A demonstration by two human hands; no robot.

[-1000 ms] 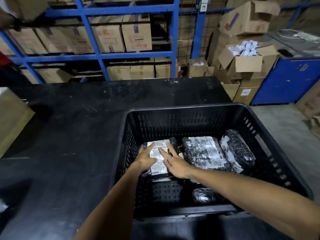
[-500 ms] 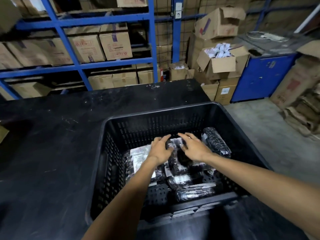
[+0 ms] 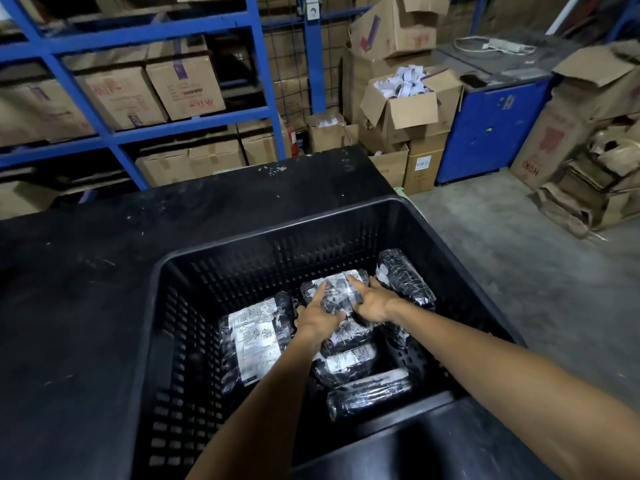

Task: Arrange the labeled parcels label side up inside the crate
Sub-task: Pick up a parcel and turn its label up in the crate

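A black slatted crate stands on the black table. Several black plastic-wrapped parcels lie inside it. One parcel on the left lies flat with its white label up. In the middle, a parcel lies with its label showing, and both hands rest on it: my left hand on its near left side, my right hand on its right side. Another parcel leans on its edge against the crate's right wall. Two more parcels lie nearer to me, partly under my arms.
The black table stretches left and behind the crate. Blue shelving with cardboard boxes stands behind it. An open box of white packets, a blue cabinet and flattened cardboard sit on the concrete floor at the right.
Both hands moved from the left parcel to the middle parcel and now rest on it. The left parcel lies flat, label up. The view has swung to the right.
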